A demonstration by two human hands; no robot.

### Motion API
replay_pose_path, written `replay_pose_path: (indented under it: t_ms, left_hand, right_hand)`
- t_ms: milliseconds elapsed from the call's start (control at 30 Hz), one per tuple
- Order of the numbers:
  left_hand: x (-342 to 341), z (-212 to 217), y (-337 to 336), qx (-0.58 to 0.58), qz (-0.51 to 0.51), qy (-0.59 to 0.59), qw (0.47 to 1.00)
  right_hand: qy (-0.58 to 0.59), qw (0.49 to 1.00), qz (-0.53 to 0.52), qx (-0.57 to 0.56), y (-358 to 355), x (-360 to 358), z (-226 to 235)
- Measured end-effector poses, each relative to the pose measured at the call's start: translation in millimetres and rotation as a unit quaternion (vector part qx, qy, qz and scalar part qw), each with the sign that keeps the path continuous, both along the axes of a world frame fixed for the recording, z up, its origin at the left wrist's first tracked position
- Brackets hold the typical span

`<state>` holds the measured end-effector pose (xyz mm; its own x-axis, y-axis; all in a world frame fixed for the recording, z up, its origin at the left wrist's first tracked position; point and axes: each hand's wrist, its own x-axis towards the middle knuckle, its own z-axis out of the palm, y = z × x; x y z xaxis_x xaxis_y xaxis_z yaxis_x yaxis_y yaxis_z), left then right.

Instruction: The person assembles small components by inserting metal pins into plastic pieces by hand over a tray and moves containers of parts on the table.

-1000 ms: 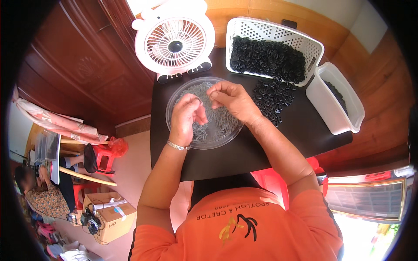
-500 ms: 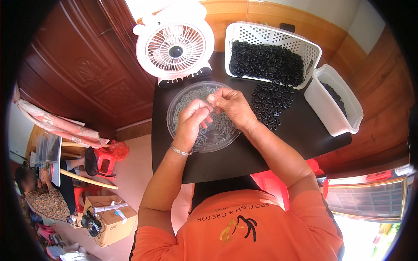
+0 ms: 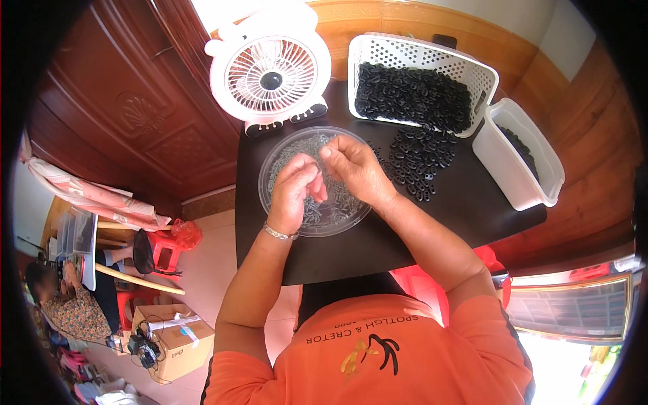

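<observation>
Both hands have drawn closer together over the clear round dish since the earlier frame. Most black clips fill the white basket; fewer lie loose on the table. Smallest, the left hand and right hand curl fingertips together, seemingly pinching something tiny; what, I cannot tell.

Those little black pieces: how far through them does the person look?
Done: the white tub holds only a shallow layer of black pieces. In hand: the left hand and right hand meet over the clear round dish, fingers pinched; what they hold is hidden. Left: a nearly full white basket and a loose black pile on the table. Early days, probably.
</observation>
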<state>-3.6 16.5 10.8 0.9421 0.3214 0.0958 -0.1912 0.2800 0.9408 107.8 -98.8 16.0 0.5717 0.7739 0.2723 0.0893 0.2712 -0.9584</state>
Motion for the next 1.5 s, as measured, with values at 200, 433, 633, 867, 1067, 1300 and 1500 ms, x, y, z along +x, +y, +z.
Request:
replay_pose_path:
  t_ms: [200,433,633,867,1067,1300,1500]
  left_hand:
    - [0,4,-4,-0.059,0.0,-0.06,0.996]
    - [0,0,2,-0.109,-0.014,-0.091,0.99]
    - [0,-1,-1,-0.088,0.013,-0.057,0.994]
    - [-1,0,6,-0.109,0.017,-0.07,0.991]
    - [-3,4,0,-0.01,0.057,-0.039,0.998]
    - [-5,8,-3,0.073,0.083,-0.035,0.993]
    - [-4,6,-4,0.08,0.085,-0.043,0.992]
  right_hand:
    - [0.129,0.985,0.089,0.068,0,-9,2]
    - [0.107,0.991,0.066,0.056,0,-10,6]
    - [0.055,0.997,0.034,0.045,4,-7,-7]
    - [-0.019,0.998,0.055,0.027,2,-4,-1]
    - [-0.157,0.986,0.012,-0.047,-8,-2,17]
    - [-0.058,0.998,0.019,-0.023,-9,-1,16]
    - [-0.012,0.998,0.055,0.015,-8,-4,16]
